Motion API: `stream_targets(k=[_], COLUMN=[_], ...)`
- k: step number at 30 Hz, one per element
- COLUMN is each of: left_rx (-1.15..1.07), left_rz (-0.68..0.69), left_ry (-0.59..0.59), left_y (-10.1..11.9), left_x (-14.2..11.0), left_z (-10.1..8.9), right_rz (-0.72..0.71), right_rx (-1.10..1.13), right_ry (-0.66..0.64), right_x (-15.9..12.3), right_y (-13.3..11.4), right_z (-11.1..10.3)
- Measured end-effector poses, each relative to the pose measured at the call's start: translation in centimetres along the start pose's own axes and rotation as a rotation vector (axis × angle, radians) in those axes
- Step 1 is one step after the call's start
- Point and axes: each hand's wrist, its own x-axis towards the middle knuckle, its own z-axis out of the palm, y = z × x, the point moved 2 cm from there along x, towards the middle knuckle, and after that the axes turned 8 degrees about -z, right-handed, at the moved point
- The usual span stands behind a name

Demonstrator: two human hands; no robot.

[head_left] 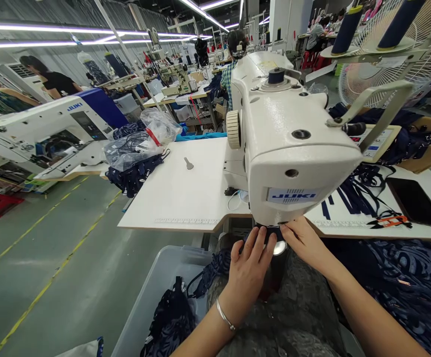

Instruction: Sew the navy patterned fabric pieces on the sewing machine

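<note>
Over your lap lay dark grey mottled fabric [300,302], and beside it, low on your left, stood a translucent plastic bin [182,263] holding navy patterned garments [173,317], probably put there for easy reach. Your left hand [248,265] stretched forward, its fingers extended and unclenched, their tips resting on a piece of navy cloth [274,232], seemingly to keep it flat. Your right hand [305,243] came in from the other side with fingers bent at the cloth's edge; the machine hid the tips, so whether they gripped it could not be told. That cloth sat between your hands, just under the head of a bulky white JUKI sewing machine [293,124].

On the white counter [196,191], orange-handled snips [390,219], a black phone [419,201] and thin navy straps [354,198] lay to the right, likely at that side to leave the front free. A small grey metal piece [188,164] lay to the left. Past these, navy thread cones [349,29] stood on a rack, presumably raised so thread could run down. Farther off sat a co-worker in a checked shirt [228,77].
</note>
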Motion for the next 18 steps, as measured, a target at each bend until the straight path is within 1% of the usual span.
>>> stream_targets(k=[4,11,18], left_rx=[0.003,-0.031,-0.049], left_rz=[-0.031,-0.058,-0.059], left_ry=[0.02,0.022,0.035], left_y=[0.0,-0.1,0.1], left_x=[-0.1,-0.2,-0.1], left_z=[0.0,-0.1,0.2], right_rz=[0.015,0.018,0.025], right_rx=[-0.006,0.039,0.057], right_ry=[-0.006,0.016,0.042], right_x=[-0.1,-0.3,-0.4], right_y=[0.2,0.5,0.7], right_z=[0.2,0.8,1.1])
